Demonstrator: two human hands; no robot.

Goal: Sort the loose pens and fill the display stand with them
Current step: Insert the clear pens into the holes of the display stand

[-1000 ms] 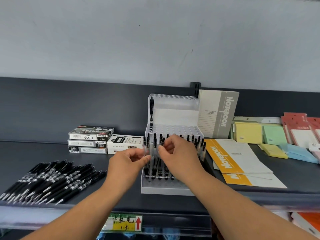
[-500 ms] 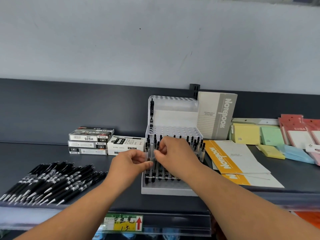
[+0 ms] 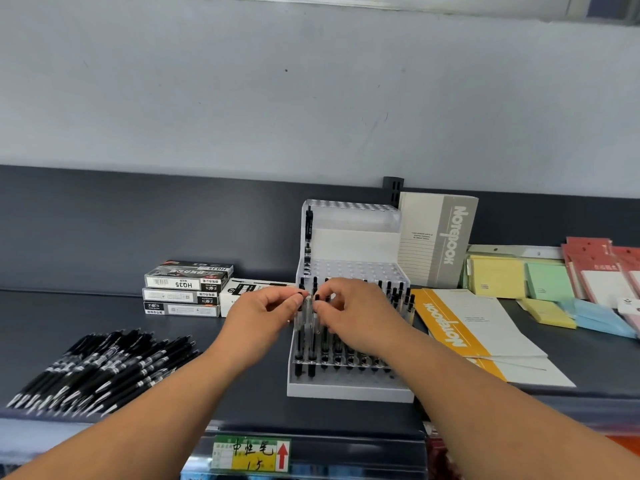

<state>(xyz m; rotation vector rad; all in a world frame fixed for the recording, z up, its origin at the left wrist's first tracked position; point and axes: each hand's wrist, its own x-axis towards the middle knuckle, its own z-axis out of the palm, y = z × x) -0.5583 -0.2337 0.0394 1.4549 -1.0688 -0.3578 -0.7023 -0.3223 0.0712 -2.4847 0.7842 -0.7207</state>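
On a dark shelf [image 3: 69, 320] stands a clear tiered stand [image 3: 349, 389], with upright black pens [image 3: 398, 296] in its front rows and a single pen [image 3: 308, 230] at its back left corner. The left hand [image 3: 266, 313] and right hand [image 3: 356, 313] meet over the front-left rows, fingers curled, pinching pen tops. A pile [image 3: 104, 368] of loose pens lies well apart on the left, with stacked boxes [image 3: 187, 289] behind it. Notebooks [image 3: 478, 337] and pads [image 3: 498, 275] lie to the stand's right.

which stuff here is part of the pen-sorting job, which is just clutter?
Job: display stand, standing pens, left hand and right hand pinching them, loose pens.
Lying about: pen boxes, upright notebook, orange notebooks, sticky notes, price label.
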